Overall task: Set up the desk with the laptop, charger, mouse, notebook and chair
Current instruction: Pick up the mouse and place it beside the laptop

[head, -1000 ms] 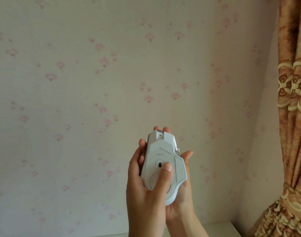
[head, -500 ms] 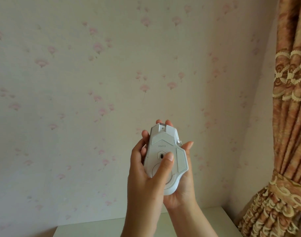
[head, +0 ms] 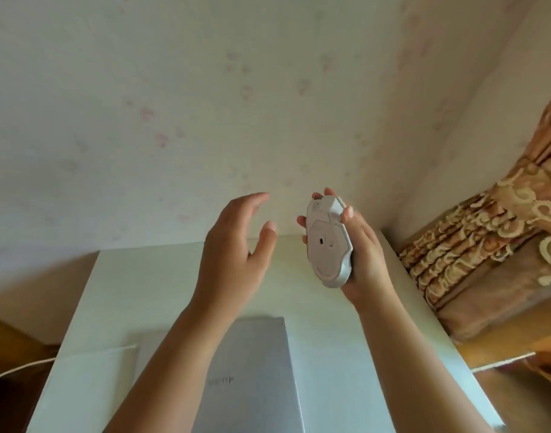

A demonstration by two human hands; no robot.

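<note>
My right hand (head: pixel 366 254) grips a white mouse (head: pixel 328 242) turned underside towards me, held in the air above the far right part of the white desk (head: pixel 117 295). My left hand (head: pixel 236 248) hovers just left of the mouse with its fingers spread and nothing in it. A closed silver laptop (head: pixel 255 379) lies flat on the desk below my forearms. A white charger cable (head: pixel 17 368) runs in from the left edge to the laptop's left side. No notebook or chair is in view.
A wall with pink floral wallpaper (head: pixel 205 104) stands right behind the desk. A tied-back orange and gold curtain (head: pixel 493 232) hangs at the right, above a wooden ledge (head: pixel 499 345). Dark wooden furniture sits left of the desk.
My view has tilted down, bringing the desk and laptop into sight. My left hand has come off the mouse and moved left, fingers now apart. My right hand alone holds the mouse.
</note>
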